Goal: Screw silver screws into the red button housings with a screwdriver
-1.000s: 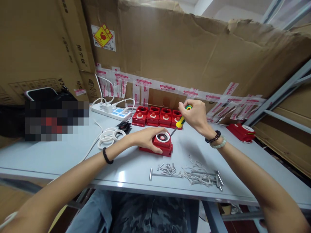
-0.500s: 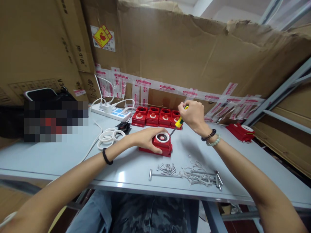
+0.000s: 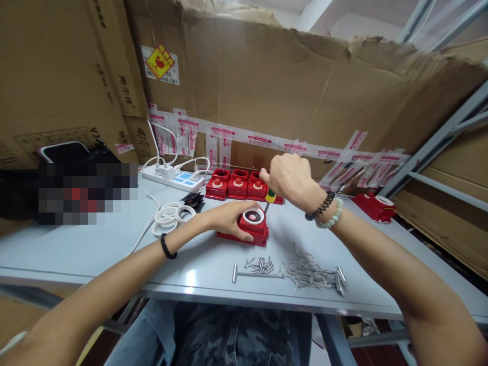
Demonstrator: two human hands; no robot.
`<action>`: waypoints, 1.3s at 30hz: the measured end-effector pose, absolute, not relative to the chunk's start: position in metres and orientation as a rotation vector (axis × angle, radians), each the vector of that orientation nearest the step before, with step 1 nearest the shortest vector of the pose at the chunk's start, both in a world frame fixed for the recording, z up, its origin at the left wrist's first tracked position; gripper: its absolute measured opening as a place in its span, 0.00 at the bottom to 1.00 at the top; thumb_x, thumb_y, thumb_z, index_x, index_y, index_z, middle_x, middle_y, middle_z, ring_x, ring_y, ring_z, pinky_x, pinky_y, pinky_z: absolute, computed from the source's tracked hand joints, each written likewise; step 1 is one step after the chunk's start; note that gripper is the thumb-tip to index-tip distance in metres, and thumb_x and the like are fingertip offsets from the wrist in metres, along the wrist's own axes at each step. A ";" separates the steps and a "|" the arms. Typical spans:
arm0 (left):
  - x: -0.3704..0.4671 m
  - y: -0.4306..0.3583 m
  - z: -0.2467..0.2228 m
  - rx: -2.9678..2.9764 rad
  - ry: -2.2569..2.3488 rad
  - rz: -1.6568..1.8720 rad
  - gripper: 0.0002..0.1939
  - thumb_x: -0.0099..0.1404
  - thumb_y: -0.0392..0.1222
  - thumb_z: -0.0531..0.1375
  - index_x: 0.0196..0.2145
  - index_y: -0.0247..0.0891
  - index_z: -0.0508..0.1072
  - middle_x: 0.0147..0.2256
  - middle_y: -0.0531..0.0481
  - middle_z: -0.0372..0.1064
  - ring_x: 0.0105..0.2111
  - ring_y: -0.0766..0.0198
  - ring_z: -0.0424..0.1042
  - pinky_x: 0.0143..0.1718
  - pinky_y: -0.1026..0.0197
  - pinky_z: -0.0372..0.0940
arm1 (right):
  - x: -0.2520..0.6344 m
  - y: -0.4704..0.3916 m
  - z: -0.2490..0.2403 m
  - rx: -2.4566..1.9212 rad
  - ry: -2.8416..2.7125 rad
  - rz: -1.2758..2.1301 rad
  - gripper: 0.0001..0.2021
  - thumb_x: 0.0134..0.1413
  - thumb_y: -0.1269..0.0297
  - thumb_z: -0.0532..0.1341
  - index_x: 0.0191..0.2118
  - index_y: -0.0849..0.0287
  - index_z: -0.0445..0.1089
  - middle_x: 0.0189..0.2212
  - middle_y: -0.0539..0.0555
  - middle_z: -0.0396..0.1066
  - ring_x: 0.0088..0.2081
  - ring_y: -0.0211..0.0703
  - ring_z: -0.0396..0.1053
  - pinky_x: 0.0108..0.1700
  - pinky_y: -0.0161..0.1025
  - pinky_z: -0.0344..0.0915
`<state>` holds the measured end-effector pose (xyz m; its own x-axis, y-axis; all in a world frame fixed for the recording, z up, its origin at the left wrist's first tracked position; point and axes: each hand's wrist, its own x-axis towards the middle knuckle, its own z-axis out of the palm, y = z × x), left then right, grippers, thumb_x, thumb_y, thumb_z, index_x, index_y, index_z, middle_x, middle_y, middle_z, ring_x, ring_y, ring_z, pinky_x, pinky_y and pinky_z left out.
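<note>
Red box [image 3: 256, 235] w/ white ring [image 3: 253, 216] in L hand's [image 3: 233, 219] grip, R hand [image 3: 292, 178] clutching screwdriver [image 3: 270, 196]

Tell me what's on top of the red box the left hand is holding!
A white ring sits on the red box, around a black disc. The left hand covers the box's left part, so that bit is hidden.

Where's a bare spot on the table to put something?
One bare patch of table lies in front of the dark bundle. Another lies between the black wristband and the screws. It's crowded around the held red box and the red row behind.
</note>
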<state>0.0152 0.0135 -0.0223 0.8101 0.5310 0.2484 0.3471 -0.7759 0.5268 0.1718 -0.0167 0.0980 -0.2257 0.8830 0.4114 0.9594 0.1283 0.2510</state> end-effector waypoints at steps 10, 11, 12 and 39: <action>0.013 0.012 -0.021 2.498 0.648 0.528 0.35 0.48 0.51 0.67 0.52 0.42 0.63 0.48 0.46 0.68 0.46 0.54 0.69 0.46 0.57 0.63 | 0.194 -0.014 0.117 -1.493 -2.689 -0.291 0.10 0.57 0.65 0.55 0.43 0.62 0.61 0.33 0.57 0.71 0.31 0.41 0.65 0.30 0.36 0.54; 0.013 0.012 -0.021 2.495 0.649 0.527 0.35 0.48 0.51 0.67 0.52 0.42 0.63 0.48 0.47 0.68 0.46 0.54 0.69 0.46 0.57 0.63 | 0.197 -0.015 0.119 -1.440 -2.750 -0.203 0.10 0.56 0.65 0.55 0.43 0.60 0.60 0.34 0.55 0.70 0.31 0.39 0.64 0.30 0.35 0.55; 0.012 0.013 -0.021 2.493 0.654 0.528 0.35 0.48 0.52 0.67 0.52 0.42 0.63 0.48 0.47 0.68 0.46 0.54 0.69 0.46 0.57 0.63 | 0.199 -0.016 0.121 -1.407 -2.794 -0.128 0.09 0.56 0.65 0.56 0.43 0.59 0.60 0.35 0.54 0.70 0.30 0.38 0.64 0.31 0.35 0.55; 0.012 0.015 -0.022 2.520 0.655 0.532 0.34 0.48 0.51 0.68 0.51 0.41 0.63 0.46 0.48 0.69 0.45 0.54 0.69 0.44 0.58 0.63 | 0.204 -0.008 0.119 -1.680 -2.650 -0.280 0.14 0.57 0.55 0.53 0.31 0.60 0.66 0.27 0.56 0.70 0.25 0.40 0.63 0.26 0.38 0.54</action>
